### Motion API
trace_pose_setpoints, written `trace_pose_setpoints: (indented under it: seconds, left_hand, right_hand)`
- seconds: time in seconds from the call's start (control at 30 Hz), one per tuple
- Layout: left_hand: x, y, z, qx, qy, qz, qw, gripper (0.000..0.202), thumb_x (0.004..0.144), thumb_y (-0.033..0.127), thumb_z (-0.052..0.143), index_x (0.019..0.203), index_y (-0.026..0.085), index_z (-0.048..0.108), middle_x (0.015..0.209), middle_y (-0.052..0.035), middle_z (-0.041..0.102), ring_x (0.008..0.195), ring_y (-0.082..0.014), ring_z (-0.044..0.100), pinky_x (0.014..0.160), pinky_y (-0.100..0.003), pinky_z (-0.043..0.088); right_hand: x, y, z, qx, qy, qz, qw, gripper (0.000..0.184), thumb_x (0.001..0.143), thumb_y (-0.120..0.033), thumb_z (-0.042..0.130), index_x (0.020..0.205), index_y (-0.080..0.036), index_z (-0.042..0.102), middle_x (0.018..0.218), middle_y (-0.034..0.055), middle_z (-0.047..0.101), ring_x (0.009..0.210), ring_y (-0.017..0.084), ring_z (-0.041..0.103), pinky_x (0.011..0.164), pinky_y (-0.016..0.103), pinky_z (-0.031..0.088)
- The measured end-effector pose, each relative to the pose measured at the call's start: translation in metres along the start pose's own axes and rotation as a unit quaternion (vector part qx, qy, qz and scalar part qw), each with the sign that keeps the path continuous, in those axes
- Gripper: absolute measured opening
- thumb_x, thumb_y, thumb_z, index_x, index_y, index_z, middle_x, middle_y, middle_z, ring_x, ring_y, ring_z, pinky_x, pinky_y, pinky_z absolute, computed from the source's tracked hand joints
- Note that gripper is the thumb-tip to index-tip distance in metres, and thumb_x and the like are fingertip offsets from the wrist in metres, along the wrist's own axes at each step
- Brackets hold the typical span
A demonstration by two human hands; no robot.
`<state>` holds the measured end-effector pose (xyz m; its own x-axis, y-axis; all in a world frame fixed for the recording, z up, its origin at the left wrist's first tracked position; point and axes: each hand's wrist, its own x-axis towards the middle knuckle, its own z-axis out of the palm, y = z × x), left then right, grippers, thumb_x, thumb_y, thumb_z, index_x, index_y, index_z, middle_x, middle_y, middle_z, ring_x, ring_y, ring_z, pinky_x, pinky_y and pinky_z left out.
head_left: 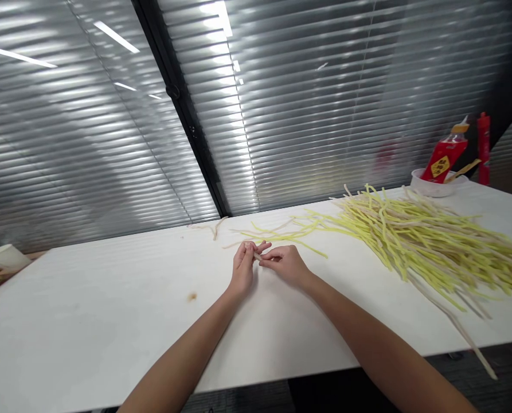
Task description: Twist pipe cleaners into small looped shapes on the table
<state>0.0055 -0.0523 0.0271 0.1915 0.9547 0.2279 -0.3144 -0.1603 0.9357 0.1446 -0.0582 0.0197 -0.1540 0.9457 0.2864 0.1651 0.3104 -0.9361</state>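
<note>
Above the middle of the table, my left hand [243,265] and my right hand [285,264] come together. Between them is a short visible stretch of beige pipe cleaner [257,256]; the rest of it is hidden by the fingers. The left hand grips one part between thumb and fingers, with some fingers stretched out to the right. Thumb and index finger of the right hand pinch the other part. Just behind the hands lie a few loose yellow pipe cleaners [299,236] and beige ones.
A large heap of yellow and beige pipe cleaners [432,241] covers the right side of the white table [109,310]. Behind it, a clear bowl [436,188] holds a red glue bottle [445,158]. A red tube [483,149] stands beside it. Blinds [324,115] rise behind the table.
</note>
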Motion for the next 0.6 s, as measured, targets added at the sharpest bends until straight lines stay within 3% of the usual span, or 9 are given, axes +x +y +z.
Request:
trace_pose_setpoints:
  seconds: [0.17,0.43,0.6]
  left_hand:
    - [0.0011,-0.0051,0.0,-0.001,0.023,-0.022,0.999,0.03,0.083,0.049,0.047,0.081,0.02,0.044,0.088,-0.0091,0.07,0.112,-0.0246,0.054,0.09,-0.043,0.041]
    - [0.0025,-0.0024,0.0029,0.043,0.077,-0.057,0.995,0.034,0.076,0.05,0.056,0.085,0.017,0.054,0.094,-0.0091,0.066,0.092,-0.0196,0.061,0.078,-0.034,0.048]
    - [0.0057,0.0026,-0.0027,0.095,0.112,-0.036,0.989,0.031,0.07,0.042,0.065,0.086,0.016,0.062,0.078,-0.0017,0.059,0.069,-0.0111,0.055,0.059,-0.022,0.045]
  right_hand:
    - [0.0001,0.0015,0.0001,-0.143,0.012,-0.098,0.985,0.013,0.076,-0.027,0.062,0.073,-0.022,0.073,0.072,0.0028,0.069,0.06,0.013,0.055,0.062,0.026,0.039]
    - [-0.0017,-0.0025,-0.0004,-0.273,0.015,-0.125,0.954,0.024,0.082,-0.025,0.053,0.066,-0.021,0.069,0.062,0.0027,0.063,0.057,0.013,0.05,0.06,0.025,0.033]
    - [0.0,-0.0001,-0.0036,-0.28,0.026,-0.135,0.95,0.019,0.081,-0.021,0.055,0.068,-0.02,0.069,0.064,0.0025,0.064,0.059,0.013,0.052,0.062,0.024,0.034]
